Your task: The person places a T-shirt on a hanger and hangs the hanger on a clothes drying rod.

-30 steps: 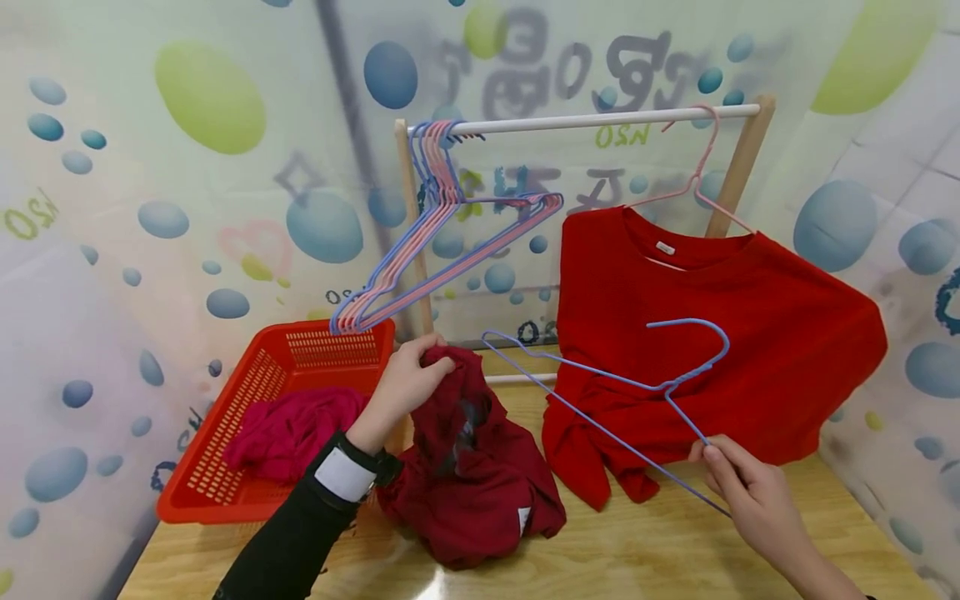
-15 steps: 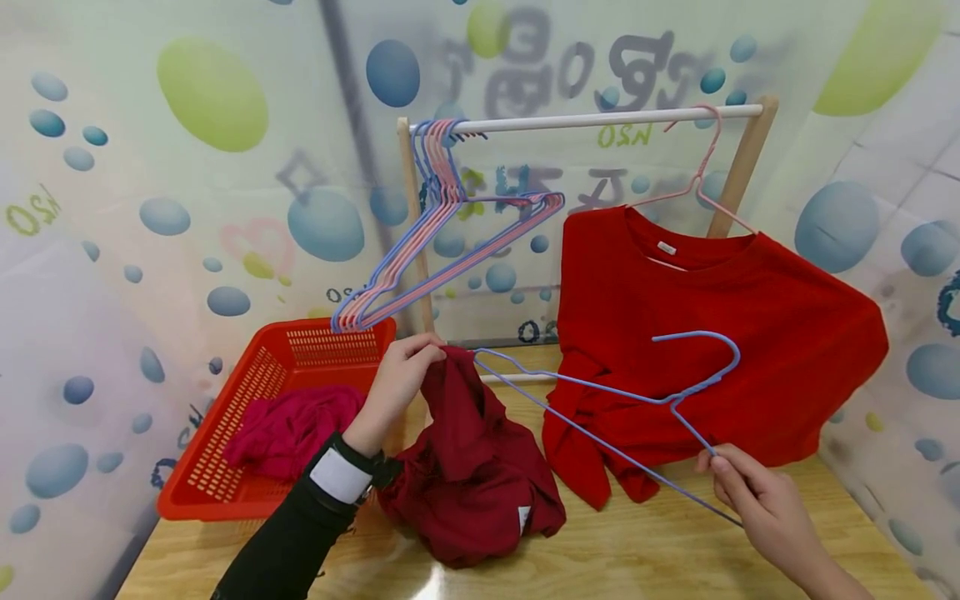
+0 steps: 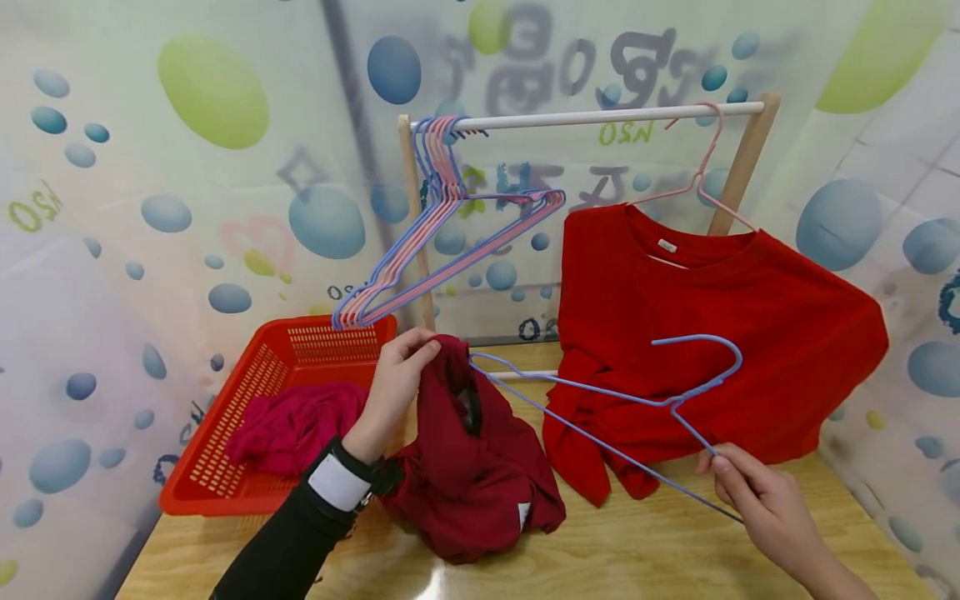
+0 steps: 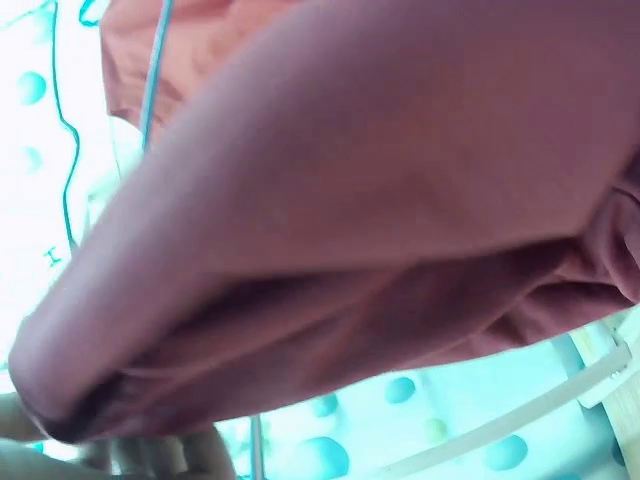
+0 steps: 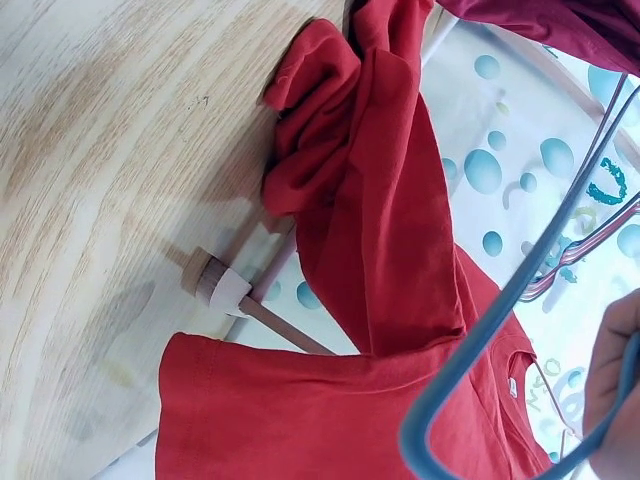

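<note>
My left hand (image 3: 399,379) pinches the upper edge of a dark red garment (image 3: 480,492), lifting part of it off the table while the rest lies bunched below. In the left wrist view the cloth (image 4: 380,180) fills most of the picture, and fingers (image 4: 150,455) show under its edge. A blue wire hanger (image 3: 600,389) is held by my right hand (image 3: 761,496) at one shoulder end. Its other end reaches the garment's opening, beside my left hand; whether it is inside is hard to tell. The right wrist view shows the hanger (image 5: 500,310) close up.
A wooden rack with a white rail (image 3: 570,121) stands behind. Several pink and blue hangers (image 3: 450,225) hang at its left. A bright red shirt (image 3: 697,333) hangs on a pink hanger at right. The orange basket (image 3: 183,467) holds a magenta garment (image 3: 300,429).
The hanger's far end has moved left and down to the garment's opening. My left hand has raised the garment's edge, and its opening now faces the hanger.
</note>
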A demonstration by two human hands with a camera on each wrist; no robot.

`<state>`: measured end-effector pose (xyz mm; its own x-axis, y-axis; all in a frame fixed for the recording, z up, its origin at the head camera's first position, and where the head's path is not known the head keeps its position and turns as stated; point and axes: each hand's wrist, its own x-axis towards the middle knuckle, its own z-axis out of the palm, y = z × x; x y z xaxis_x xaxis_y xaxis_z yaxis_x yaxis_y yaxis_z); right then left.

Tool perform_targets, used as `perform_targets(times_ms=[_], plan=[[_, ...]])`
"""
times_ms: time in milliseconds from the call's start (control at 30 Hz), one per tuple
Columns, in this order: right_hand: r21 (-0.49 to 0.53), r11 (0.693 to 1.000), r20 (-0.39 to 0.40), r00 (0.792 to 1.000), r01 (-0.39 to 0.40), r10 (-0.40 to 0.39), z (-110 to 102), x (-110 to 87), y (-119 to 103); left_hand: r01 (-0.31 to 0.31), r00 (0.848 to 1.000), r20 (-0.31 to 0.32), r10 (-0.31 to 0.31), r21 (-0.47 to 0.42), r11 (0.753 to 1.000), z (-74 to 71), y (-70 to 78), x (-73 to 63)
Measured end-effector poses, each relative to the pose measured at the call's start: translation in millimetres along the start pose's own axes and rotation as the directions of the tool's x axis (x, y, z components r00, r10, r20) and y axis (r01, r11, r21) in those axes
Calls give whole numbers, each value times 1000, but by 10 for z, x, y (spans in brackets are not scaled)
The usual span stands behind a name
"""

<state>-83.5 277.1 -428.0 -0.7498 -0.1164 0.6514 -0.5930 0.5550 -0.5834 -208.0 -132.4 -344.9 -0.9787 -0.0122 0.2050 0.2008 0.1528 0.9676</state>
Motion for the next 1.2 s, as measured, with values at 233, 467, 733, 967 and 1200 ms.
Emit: perform_targets(times_ms=[233, 467, 733, 967, 1200], plan=[[2, 1000, -4, 1000, 20, -20, 2, 7, -16, -63, 998, 31, 61, 72, 995, 69, 27, -117], [17, 999, 25, 999, 48, -48, -5, 48, -20, -204, 979, 33, 201, 135, 970, 57, -34, -136], [25, 997, 66, 995, 73, -74, -35, 107, -18, -336, 936, 156, 316, 128, 933, -37, -26, -126], [14, 996, 72, 994, 84, -84, -13, 129, -52, -384, 903, 273, 333, 162, 909, -98, -13, -131], [36, 996, 78, 994, 76, -78, 28, 144, -82, -461, 859, 365, 359, 244, 853, -114, 23, -152]])
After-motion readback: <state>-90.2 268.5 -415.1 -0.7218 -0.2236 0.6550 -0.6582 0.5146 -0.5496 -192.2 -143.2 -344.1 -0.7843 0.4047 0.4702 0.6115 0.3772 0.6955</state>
